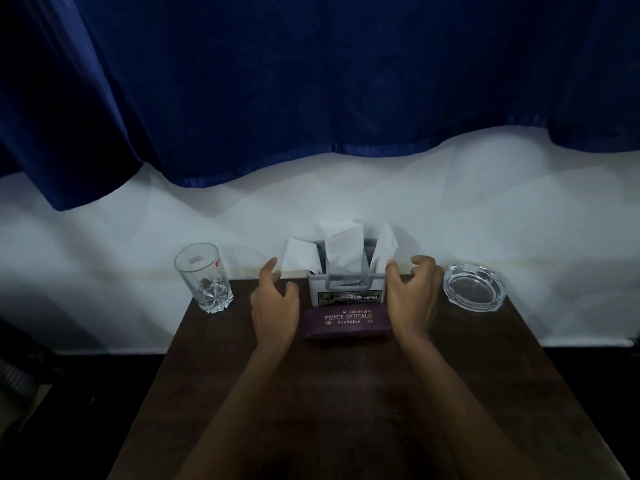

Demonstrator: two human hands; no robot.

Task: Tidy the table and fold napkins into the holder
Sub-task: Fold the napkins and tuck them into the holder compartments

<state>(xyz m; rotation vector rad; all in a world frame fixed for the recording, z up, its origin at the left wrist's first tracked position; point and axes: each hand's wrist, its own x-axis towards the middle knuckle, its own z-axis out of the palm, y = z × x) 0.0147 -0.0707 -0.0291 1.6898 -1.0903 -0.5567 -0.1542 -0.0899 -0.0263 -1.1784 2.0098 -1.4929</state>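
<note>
A grey napkin holder [347,295] with an OPEL label stands at the far middle of the dark wooden table [346,393]. Three white folded napkins [343,252] stick up out of it, one leaning left, one upright, one leaning right. A maroon spectacle case [346,322] lies flat just in front of the holder. My left hand [275,306] hovers left of the holder and case, fingers loosely curled, holding nothing. My right hand [412,299] hovers to the right of them in the same loose curl, empty.
A clear drinking glass [204,277] stands at the table's far left corner. A glass ashtray [474,287] sits at the far right corner. Behind the table is a white wall with a dark blue curtain [311,81] hanging above.
</note>
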